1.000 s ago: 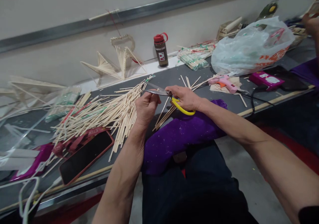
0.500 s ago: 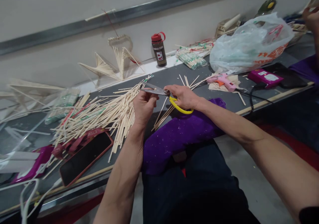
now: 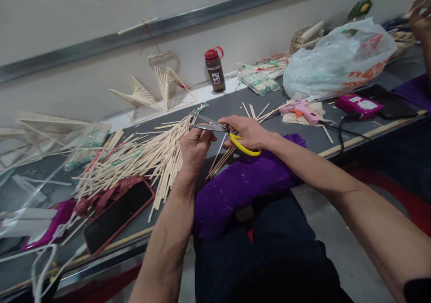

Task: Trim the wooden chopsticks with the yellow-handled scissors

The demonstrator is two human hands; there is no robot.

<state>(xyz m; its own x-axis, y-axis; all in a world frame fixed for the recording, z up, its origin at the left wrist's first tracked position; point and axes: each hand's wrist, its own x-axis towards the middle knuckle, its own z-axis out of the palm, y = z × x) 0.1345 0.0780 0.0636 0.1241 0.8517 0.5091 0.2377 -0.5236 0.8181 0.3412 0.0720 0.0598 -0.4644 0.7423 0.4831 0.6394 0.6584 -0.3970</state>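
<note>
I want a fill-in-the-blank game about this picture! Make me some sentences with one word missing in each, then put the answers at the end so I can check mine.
1. The right hand holds scissors with a ____ handle.
2. The bottle has a ____ lid.
3. The main color of the glue gun is ____.
4. In this view, the phone lies to the ____ of the bottle.

Missing words: yellow; red; pink; left.

I'm looking into a craft workshop: a long bench (image 3: 232, 101) carries heaped wooden sticks (image 3: 161, 152), a pink glue gun (image 3: 302, 111) between its edges, and fan-shaped stick models (image 3: 138, 93) along its back edge.
</note>
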